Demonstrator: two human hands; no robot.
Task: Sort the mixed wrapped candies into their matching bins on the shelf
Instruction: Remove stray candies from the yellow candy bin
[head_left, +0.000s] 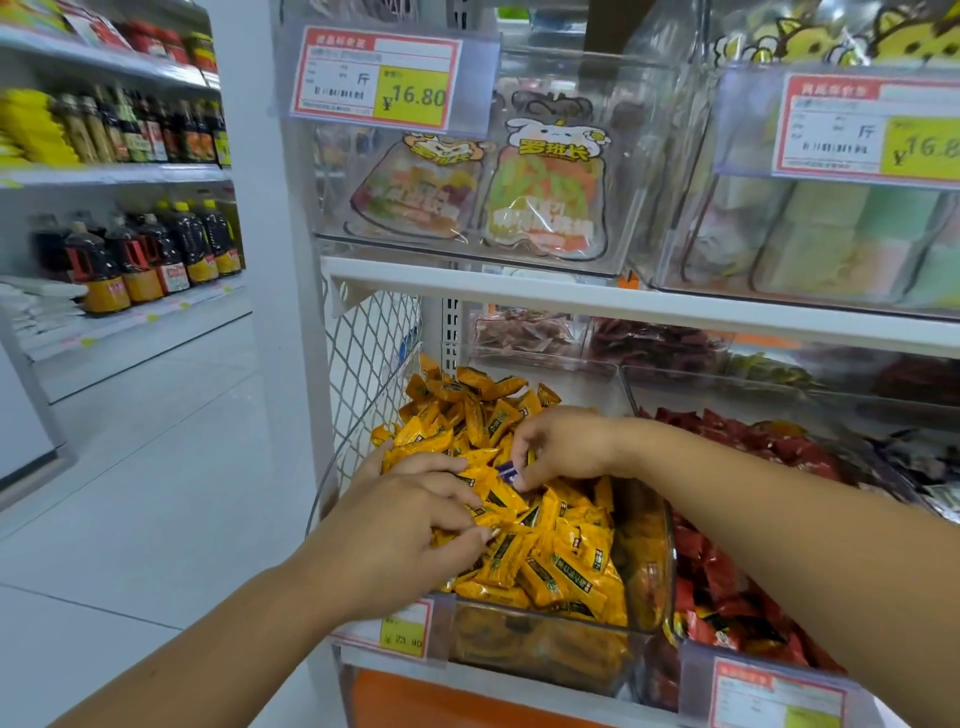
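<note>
Under the hands, a clear bin (540, 649) of yellow candies (566, 566): left hand (405, 530) grips some, right hand (561, 447) pinches 1 purple candy (510, 474).

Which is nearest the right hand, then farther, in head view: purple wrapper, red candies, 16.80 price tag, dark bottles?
1. purple wrapper, at the right hand
2. red candies, bin to right
3. 16.80 price tag, above left
4. dark bottles, far left

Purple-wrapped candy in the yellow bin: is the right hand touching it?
Touching. Head view shows the right hand pinching the purple-wrapped candy between fingertips.
</note>
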